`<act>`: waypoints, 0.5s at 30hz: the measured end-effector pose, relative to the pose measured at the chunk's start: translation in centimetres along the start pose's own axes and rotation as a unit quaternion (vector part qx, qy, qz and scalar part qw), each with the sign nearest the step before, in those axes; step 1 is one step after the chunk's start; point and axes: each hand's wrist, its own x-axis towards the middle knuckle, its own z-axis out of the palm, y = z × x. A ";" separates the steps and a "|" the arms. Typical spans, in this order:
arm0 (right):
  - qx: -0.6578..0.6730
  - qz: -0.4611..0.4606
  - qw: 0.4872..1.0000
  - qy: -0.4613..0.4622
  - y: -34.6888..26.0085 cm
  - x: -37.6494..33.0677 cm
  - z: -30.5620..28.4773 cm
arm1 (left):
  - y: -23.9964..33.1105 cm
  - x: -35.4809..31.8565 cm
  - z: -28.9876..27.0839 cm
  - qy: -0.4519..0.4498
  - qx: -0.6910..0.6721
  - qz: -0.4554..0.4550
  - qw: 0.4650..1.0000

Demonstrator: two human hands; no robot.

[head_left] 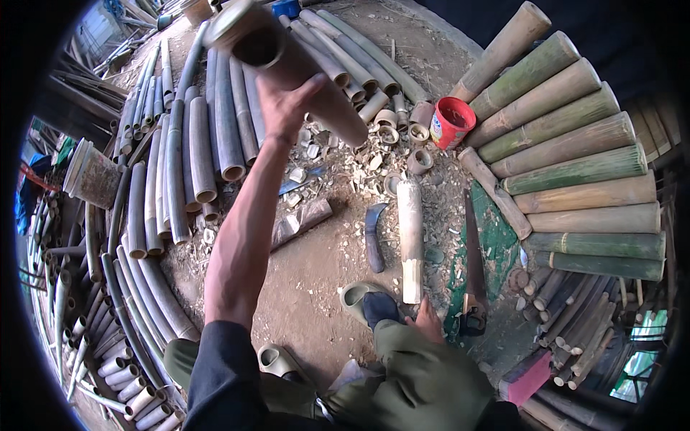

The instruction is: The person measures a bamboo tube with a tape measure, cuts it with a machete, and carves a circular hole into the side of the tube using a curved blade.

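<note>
While a tube (302, 63) is being gripped by the left hand (282, 108), that hand is being curved around its thick body, the thumb laid over the near side and the fingers mostly hidden behind; the tube is being held tilted above the chips (366, 154), its wide end toward the upper left. By the knee (410, 352) the right hand (429, 323) is being partly covered, so how far it is open cannot be told; it is being held just beside the narrow end of a pale club (410, 215), and whether the club is being touched cannot be told. To the club's left, a curved knife (373, 241) is being supported by the floor (309, 287); to its right, green netting (496, 230) is being partly covered by a saw (471, 251). Farther off, a red can (454, 129) is being flanked by stacked bamboo (568, 149) and cut rings (420, 161). The left side is being filled by poles (224, 129) and a bucket (93, 176).
</note>
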 end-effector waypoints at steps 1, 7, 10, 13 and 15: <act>0.001 0.007 1.000 -0.007 -0.2 0.7 0.1 | -2.3 1.7 0.9 -0.028 0.069 -0.015 0.997; -0.004 0.074 0.996 -0.041 -0.2 3.4 -2.3 | -6.1 3.6 8.7 -0.058 0.200 -0.017 0.978; 0.017 0.101 0.993 -0.061 -0.2 4.3 -2.2 | -7.1 4.5 8.9 -0.070 0.238 -0.003 0.969; 0.020 0.106 0.990 -0.093 -1.2 5.3 -2.4 | -7.9 5.7 6.3 -0.114 0.222 0.006 0.968; 0.018 0.124 0.984 -0.130 -2.0 5.6 -3.0 | -6.6 4.5 4.3 -0.188 0.127 0.032 0.973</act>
